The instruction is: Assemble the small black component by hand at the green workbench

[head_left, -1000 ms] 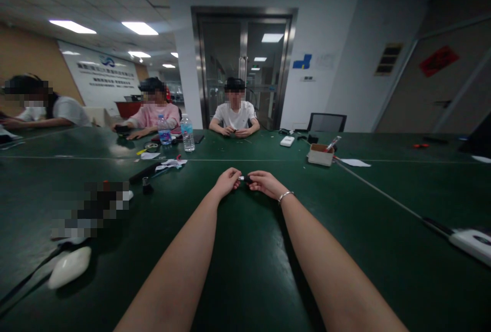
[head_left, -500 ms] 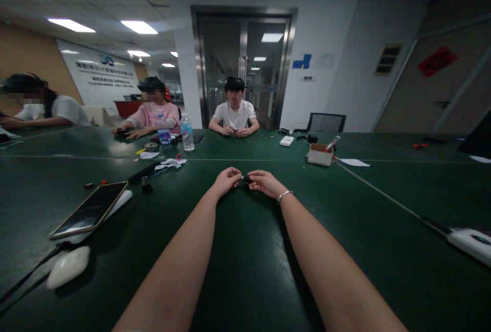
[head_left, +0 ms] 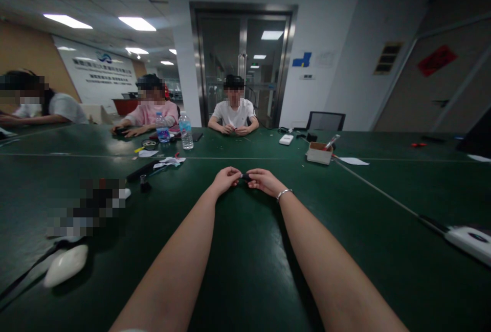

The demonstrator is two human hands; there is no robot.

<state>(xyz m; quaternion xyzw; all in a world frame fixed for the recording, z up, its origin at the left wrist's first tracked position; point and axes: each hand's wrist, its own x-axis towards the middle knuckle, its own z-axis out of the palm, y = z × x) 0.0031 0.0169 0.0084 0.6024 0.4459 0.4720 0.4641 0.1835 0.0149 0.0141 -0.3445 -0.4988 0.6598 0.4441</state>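
Observation:
Over the middle of the green table [head_left: 245,250], both my arms reach forward and my hands meet around a small black object [head_left: 245,177]. It is short and dark, with a paler end on the left; its exact kind is too small to make out. The fingertips of my left hand [head_left: 226,180] pinch that left end. From the other side, my right hand [head_left: 265,182], with a silver bracelet [head_left: 284,194] at the wrist, grips the black part. My fingers cover some of it.
To the left lie a white computer mouse [head_left: 67,266], a pixelated dark item and a small black piece [head_left: 144,183]. Farther off stand two water bottles [head_left: 186,132]. A small open box [head_left: 319,154] with a pen is at right, near a white device [head_left: 470,240]. Several people sit across.
The view has shifted very slightly. Both hands keep their pinch on the small black object, which seems to have tilted a little between them.

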